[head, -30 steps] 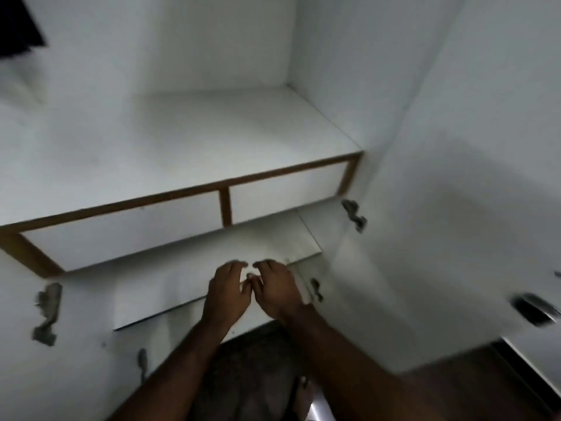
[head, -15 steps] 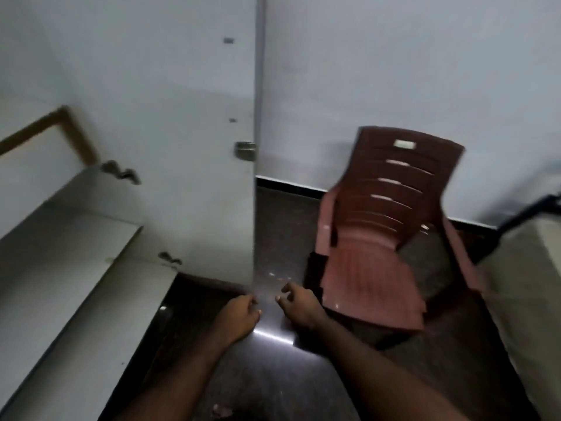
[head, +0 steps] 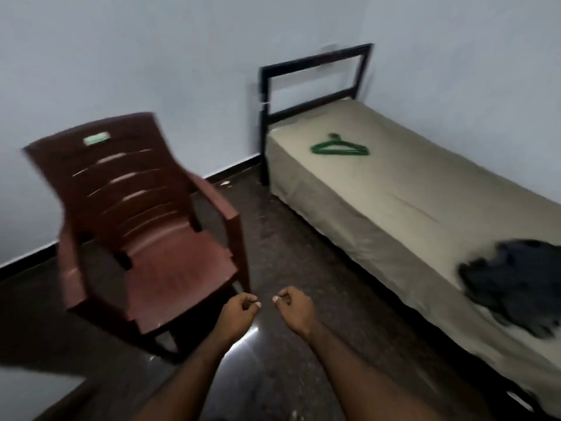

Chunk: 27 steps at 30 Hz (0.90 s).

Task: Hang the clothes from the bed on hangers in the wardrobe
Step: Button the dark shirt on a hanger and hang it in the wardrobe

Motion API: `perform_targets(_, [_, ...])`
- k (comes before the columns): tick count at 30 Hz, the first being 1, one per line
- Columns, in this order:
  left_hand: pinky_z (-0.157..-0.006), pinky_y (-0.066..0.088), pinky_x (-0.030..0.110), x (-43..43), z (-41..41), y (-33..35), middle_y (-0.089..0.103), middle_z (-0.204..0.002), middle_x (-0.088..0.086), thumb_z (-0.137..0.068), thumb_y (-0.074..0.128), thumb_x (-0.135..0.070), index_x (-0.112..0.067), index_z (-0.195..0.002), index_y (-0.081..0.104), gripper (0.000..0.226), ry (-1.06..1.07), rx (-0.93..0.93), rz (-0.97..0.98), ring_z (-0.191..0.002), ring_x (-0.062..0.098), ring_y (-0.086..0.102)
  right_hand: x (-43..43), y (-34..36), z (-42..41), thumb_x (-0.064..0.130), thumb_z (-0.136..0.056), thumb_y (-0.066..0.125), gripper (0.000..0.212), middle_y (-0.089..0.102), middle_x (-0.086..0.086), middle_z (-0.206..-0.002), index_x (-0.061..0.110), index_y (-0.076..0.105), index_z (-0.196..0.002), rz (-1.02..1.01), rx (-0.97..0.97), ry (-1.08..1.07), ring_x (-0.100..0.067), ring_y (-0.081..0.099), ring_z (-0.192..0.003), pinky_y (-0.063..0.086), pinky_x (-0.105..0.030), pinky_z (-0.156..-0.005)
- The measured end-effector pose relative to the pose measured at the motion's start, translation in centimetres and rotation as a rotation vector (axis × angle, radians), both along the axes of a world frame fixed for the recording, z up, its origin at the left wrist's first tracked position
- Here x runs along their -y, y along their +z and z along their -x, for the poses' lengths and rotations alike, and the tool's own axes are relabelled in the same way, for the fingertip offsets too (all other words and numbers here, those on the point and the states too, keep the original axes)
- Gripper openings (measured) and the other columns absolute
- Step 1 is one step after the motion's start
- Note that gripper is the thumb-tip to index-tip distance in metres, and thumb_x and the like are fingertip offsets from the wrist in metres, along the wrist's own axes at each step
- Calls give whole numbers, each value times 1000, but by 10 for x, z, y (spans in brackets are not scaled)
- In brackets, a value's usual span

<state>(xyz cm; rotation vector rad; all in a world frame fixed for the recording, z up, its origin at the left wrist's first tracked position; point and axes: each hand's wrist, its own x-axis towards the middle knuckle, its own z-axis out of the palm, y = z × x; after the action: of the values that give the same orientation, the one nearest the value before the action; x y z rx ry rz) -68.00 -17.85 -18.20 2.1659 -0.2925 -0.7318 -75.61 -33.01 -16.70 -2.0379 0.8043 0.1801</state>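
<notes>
Left hand: your left hand hangs low in front of you over the dark floor, fingers loosely curled, gripping nothing.
Right hand: your right hand is just beside it, curled in the same relaxed way, and it too has nothing in it.
Nearer hand: everything you need lies to your right, so the right hand has the shorter reach.
Clothes: the dark heap of clothes sits on the bed by its near edge, to the right of your right hand and a little ahead of it. It is crumpled and blurred, so you cannot tell one garment from the next.
Hanger: the green hanger lies flat on the sheet at the far end, near the black headboard and well apart from the clothes. It may be more than one stacked.
Hanger axis: its bar runs left to right in your view, with the hook pointing away from you.
Chair: the maroon plastic chair stands to your left, clear of the way to the bed.
Likely next move: probably turn right and take the clothes with the right hand, then reach further up the bed for the hanger.
</notes>
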Motion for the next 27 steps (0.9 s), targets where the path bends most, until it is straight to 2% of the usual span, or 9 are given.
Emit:
perform_targets(2, [-72,49,31,53,1,-2,68,-81,-3,-88,68,-23,-17,-96,68,9,-70,-6,-1,-76,15,62,45,2,26,31,-93,63,23,72,-5,-104,13,67,-107,-9,7,-149,-19,65,-101,42,-22,-83])
perform_targets(5, [-63,42,11,129,9,7,64,-77,-6,-89,68,-17,-17,-90,65,3,-226,29,24,-70,8,59,99,3,51,32,-93,63,16,72,-3,-102,19,66,-101,-21,31,-370,-21,65,-101,43,-25,-82])
perform_targets(7, [-62,40,7,180,15,9,65,-78,-8,-88,69,-14,-21,-90,62,10,-312,47,51,-72,8,61,135,3,62,33,-93,62,18,72,-2,-101,18,65,-103,-15,59,-504,-21,65,-100,45,-27,-83])
perform_targets(9, [-67,44,14,224,19,10,68,-82,-7,-87,70,-16,-23,-91,63,11,-369,32,75,-78,12,66,168,4,69,34,-94,61,23,71,-2,-102,16,64,-108,6,77,-614,-21,65,-100,45,-27,-83])
perform_targets(12, [-75,53,33,287,15,1,71,-90,-2,-88,69,-19,-26,-94,64,10,-431,-38,101,-84,16,69,220,-2,71,37,-94,60,26,69,-2,-103,18,62,-112,3,71,-733,-19,65,-98,46,-26,-82])
perform_targets(15, [-76,54,43,353,3,-9,71,-90,1,-89,67,-18,-28,-92,62,11,-485,-84,130,-84,20,70,275,-12,64,39,-93,61,17,69,-2,-94,23,58,-101,27,71,-815,-22,66,-89,52,-33,-83])
perform_targets(19, [-74,54,41,439,-34,-21,70,-90,2,-90,67,-21,-23,-95,62,7,-584,-137,109,-86,23,69,348,-8,48,33,-94,60,16,63,0,-83,19,53,-89,94,7,-841,-21,61,-82,42,-29,-67])
perform_targets(24, [-68,51,33,522,-74,-12,70,-86,7,-94,61,-16,-14,-97,63,5,-691,-158,87,-82,25,69,422,4,30,35,-94,59,19,67,-4,-88,16,57,-97,51,13,-944,-23,65,-84,54,-34,-76])
perform_targets(27, [-70,52,34,567,-84,-15,68,-81,6,-93,62,-20,-16,-85,64,10,-709,-156,55,-79,25,68,448,8,20,32,-95,58,15,69,-5,-93,17,59,-97,53,46,-1031,-23,67,-86,55,-36,-79])
